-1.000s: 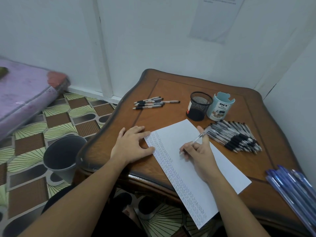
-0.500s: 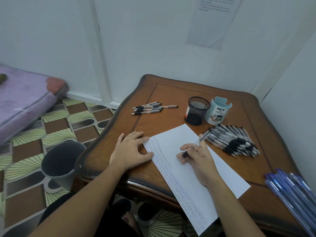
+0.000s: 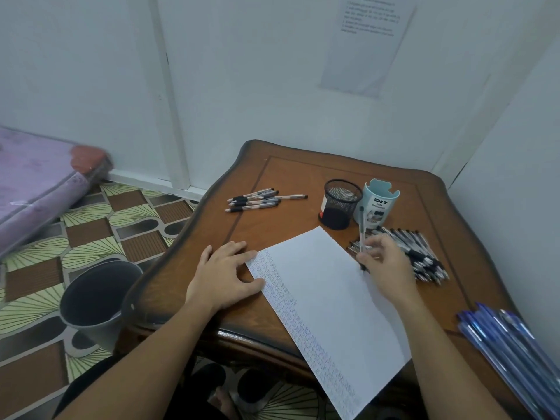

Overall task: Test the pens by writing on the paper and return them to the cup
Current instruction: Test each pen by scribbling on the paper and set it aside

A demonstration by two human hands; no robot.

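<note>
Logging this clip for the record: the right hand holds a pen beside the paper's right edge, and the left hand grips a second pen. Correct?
Not quite. The head view shows the left hand lying flat, fingers straight, on the table at the paper's left edge, holding nothing. The right hand does hold a pen beside the paper's right edge.

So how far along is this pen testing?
Partly done, it seems. The paper already carries a long strip of test scribbles down its left edge. In hand: the right hand pinches one pen upright, while the left hand rests flat at the paper's left edge. Left: a big pile of pens lies beside the paper, and none stick out of the mesh cup or blue cup.
</note>
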